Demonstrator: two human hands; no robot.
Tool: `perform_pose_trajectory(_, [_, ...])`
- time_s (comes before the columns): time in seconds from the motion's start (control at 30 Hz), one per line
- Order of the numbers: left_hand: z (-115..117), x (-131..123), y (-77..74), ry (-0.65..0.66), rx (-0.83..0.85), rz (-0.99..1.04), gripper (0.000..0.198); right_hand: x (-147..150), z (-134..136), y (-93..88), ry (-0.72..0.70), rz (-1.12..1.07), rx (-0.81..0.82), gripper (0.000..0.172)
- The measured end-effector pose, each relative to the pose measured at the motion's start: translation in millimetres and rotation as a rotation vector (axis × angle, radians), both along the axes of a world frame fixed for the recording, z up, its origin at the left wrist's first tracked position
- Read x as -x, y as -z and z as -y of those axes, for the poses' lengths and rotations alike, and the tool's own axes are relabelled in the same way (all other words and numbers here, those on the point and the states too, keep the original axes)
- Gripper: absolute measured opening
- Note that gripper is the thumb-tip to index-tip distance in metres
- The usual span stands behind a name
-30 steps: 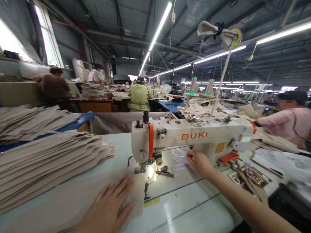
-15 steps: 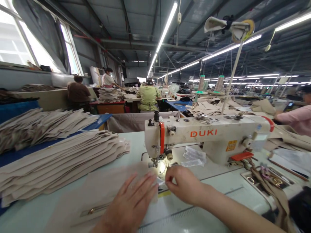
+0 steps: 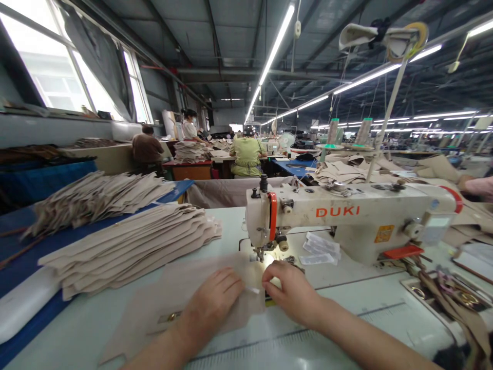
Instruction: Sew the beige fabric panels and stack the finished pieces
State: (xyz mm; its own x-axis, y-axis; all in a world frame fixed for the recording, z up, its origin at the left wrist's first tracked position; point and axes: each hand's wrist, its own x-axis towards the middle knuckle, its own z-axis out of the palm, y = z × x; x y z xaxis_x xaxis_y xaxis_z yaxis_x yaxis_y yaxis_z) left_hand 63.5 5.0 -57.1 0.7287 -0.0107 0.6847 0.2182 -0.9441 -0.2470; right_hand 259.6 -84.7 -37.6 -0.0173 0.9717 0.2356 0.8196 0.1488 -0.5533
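Observation:
A thin beige fabric panel (image 3: 154,293) with a short slot and a small metal piece (image 3: 174,316) lies on the sewing table. My left hand (image 3: 213,303) rests on this panel, palm down, with its fingers side by side and slightly bent; its thumb is hidden. A small white strip (image 3: 252,291) shows on the panel just past those fingertips. At the panel's right edge, below the needle area, my right hand (image 3: 290,290) is closed in a pinch. What sits between its fingertips is too small to make out. The lit sewing machine head (image 3: 262,221) stands just beyond both hands.
Clear plastic-like strips (image 3: 319,249) lie on the machine bed. Left is a stack of beige panels (image 3: 146,241), with another heap (image 3: 100,198) behind. A tray (image 3: 442,298) with straps and rings stands at right. Co-workers (image 3: 247,154) sit farther back.
The camera view has swung left. My left hand's fingers have drawn together and bent from a flatter spread. The white strip, earlier reaching toward my right fingertips, now lies on the panel.

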Motion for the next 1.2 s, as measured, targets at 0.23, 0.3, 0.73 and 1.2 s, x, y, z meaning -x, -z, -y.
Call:
perform_pose_trajectory(0.23, [-9.1,10.5,-5.5,-0.101,0.028,0.093,0.030,9.6,39.8,13.9,-0.298,0.157,0.050,0.053])
perform_pose_trajectory(0.3, [-11.9,12.5,-6.1,-0.134,0.056,0.100,0.029,13.3,42.1,13.1,-0.351,0.169,0.152,0.069])
perform_pose_trajectory(0.73, [-9.7,12.9,4.7,-0.088,0.346,-0.132,0.032,19.2,36.2,6.6,-0.392,0.179,0.165,0.069])
perform_pose_trajectory(1.2, [-16.6,-11.4,6.7,-0.052,0.104,-0.160,0.028,16.4,37.9,18.1,-0.414,0.099,0.172,0.067])
